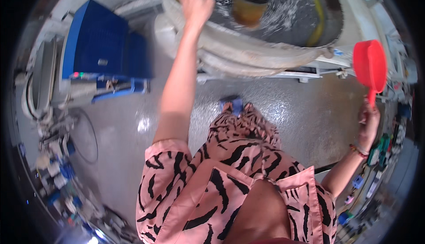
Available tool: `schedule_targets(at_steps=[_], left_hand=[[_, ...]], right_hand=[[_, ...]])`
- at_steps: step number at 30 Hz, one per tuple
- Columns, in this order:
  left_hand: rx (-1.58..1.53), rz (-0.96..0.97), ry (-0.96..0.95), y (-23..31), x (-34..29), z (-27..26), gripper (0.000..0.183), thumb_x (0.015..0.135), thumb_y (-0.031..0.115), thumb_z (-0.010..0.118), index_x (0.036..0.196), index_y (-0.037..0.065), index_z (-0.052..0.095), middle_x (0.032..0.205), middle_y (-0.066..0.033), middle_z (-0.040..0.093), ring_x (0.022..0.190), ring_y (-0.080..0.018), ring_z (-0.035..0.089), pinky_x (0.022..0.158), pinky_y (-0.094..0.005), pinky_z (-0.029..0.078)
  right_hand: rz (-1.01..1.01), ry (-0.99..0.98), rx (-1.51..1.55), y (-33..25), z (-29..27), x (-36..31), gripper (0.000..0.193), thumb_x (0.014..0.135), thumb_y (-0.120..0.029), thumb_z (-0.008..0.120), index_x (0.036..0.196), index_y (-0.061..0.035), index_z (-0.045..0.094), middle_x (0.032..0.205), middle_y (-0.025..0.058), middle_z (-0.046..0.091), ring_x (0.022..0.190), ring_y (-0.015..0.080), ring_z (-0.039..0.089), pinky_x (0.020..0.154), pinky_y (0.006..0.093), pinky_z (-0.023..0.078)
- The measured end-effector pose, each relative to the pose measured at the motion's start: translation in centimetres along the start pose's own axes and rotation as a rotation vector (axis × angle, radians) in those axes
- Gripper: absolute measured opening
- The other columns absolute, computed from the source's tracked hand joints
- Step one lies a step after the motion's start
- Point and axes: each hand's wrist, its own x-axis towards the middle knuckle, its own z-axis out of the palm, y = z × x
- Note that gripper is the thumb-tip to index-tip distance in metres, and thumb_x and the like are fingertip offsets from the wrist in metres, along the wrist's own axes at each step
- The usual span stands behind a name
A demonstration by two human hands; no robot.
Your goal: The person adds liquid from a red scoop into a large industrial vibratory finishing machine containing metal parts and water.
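My right hand (pixel 368 122) is closed round the handle of a red plastic dipper (pixel 369 65), held out to the right beside a large round tub (pixel 248 45). Over the tub's left rim reaches my left hand (pixel 195 3), thumb apart from the fingers and slightly blurred, with nothing visible in it. Dark grey, glistening material (pixel 283 16) fills the tub, its surface streaked with bright glints. A round column (pixel 250 9) with a dark top and amber lower part stands up in the middle. Whether my left fingertips touch the material or the tub wall, I cannot tell.
To the left stands a blue box-shaped machine (pixel 99 40). A dark cable (pixel 95 142) lies on the wet, shiny grey floor (pixel 128 164). A pale metal frame (pixel 305 73) shows under the tub. Cluttered shelves or benches (pixel 376 155) line the right edge.
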Motion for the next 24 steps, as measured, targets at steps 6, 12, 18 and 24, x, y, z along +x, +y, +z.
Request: schedule_targets(at_steps=[6, 12, 18, 24], left_hand=[[-0.028, -0.155, -0.085, 2.3, -0.5, -5.6, 0.045, 0.072, 0.010, 0.053, 0.116, 0.007, 0.044, 0.107, -0.0164, 0.046, 0.104, -0.0316, 0.039, 0.090, -0.0386, 0.032], [0.031, 0.011, -0.092, 0.2, -0.1, -2.2, 0.045, 0.070, 0.019, 0.057, 0.112, 0.007, 0.048, 0.107, -0.0164, 0.052, 0.105, -0.0311, 0.043, 0.093, -0.0406, 0.028], [0.066, -0.028, -0.105, -0.7, -1.0, -6.7, 0.044, 0.073, 0.011, 0.056, 0.116, 0.009, 0.047, 0.102, -0.0119, 0.053, 0.099, -0.0276, 0.044, 0.090, -0.0371, 0.030], [0.094, -0.044, -0.162, 0.9, -1.2, -8.3, 0.042, 0.075, 0.008, 0.054, 0.116, 0.008, 0.045, 0.101, -0.0125, 0.052, 0.095, -0.0292, 0.044, 0.086, -0.0367, 0.032]], right_hand=[[-0.090, -0.241, 0.073, -5.7, 3.9, 2.8, 0.036, 0.085, -0.015, 0.049, 0.115, 0.0033, 0.043, 0.060, -0.0051, 0.037, 0.040, 0.0004, 0.029, 0.036, 0.0145, 0.021], [-0.099, -0.239, 0.130, -7.7, 5.9, 3.3, 0.021, 0.080, -0.010, 0.052, 0.099, -0.0010, 0.051, 0.057, -0.0086, 0.036, 0.040, -0.0012, 0.027, 0.036, 0.0151, 0.018], [-0.124, -0.504, 0.183, -8.8, 7.1, 4.5, 0.011, 0.075, -0.011, 0.059, 0.081, -0.0033, 0.054, 0.056, -0.0061, 0.042, 0.038, 0.0010, 0.031, 0.036, 0.0176, 0.022], [-0.135, -0.413, 0.156, -9.1, 3.0, 5.5, 0.031, 0.077, -0.012, 0.059, 0.104, 0.0017, 0.051, 0.057, -0.0054, 0.040, 0.037, 0.0010, 0.032, 0.035, 0.0161, 0.023]])
